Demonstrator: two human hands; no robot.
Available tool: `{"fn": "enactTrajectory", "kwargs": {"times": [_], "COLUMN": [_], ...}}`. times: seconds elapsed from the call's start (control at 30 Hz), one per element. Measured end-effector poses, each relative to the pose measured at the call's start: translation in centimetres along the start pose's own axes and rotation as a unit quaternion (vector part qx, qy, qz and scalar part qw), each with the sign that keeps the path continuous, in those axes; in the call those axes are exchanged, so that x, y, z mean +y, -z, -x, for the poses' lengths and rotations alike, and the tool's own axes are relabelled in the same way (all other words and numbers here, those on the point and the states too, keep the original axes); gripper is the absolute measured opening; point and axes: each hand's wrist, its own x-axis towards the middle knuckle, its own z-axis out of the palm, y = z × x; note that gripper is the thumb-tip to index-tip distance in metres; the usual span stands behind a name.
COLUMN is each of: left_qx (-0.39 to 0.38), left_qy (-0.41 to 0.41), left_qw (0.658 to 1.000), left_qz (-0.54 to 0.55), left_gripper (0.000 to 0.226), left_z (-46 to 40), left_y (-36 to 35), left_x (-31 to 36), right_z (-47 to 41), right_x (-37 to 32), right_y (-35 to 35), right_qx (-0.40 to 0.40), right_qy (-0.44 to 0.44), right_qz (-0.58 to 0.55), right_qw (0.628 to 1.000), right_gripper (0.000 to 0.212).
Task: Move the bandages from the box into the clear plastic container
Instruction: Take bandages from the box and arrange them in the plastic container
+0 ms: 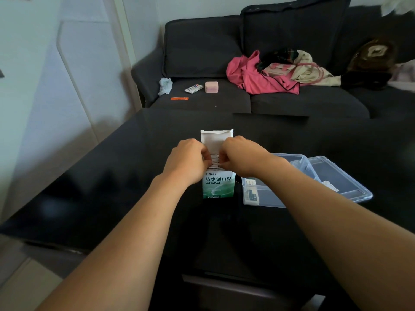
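Green-and-white, the bandage box (219, 185) stands upright on the black desk (112, 176) with its top flap (216, 136) open. Both hands meet at its mouth: the left hand (189, 159) and the right hand (239, 154) have their fingers curled, pinching the bandages (214, 163) that stick out of the opening. Just to the right of the box sits the clear plastic container (265, 194), its lid (339, 178) lying open beside it, with a few small items inside. Behind the desk, a dark sofa (202, 52) holds a pink garment (253, 75).
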Motion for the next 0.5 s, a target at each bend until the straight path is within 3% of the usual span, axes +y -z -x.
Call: {"fn": "enactTrajectory", "kwargs": {"times": [0.2, 0.4, 0.5], "left_qx": [0.000, -0.006, -0.008], "left_qy": [-0.006, 0.000, -0.002], "left_qw": [1.000, 1.000, 1.000], "left_qz": [0.011, 0.015, 0.011], "left_gripper": [0.020, 0.024, 0.025], "left_z": [-0.4, -0.7, -0.8], "left_y": [0.0, -0.3, -0.3], "left_x": [-0.6, -1.2, -1.3], "right_z": [0.2, 0.2, 0.3], "right_x": [0.3, 0.3, 0.4], "right_y": [0.8, 1.9, 2.6], "right_qx": [0.032, 0.076, 0.099], "right_qy": [0.003, 0.010, 0.010], "right_qz": [-0.029, 0.031, 0.054], "right_qw": [0.999, 0.997, 0.994], "right_gripper": [0.005, 0.006, 0.015]}}
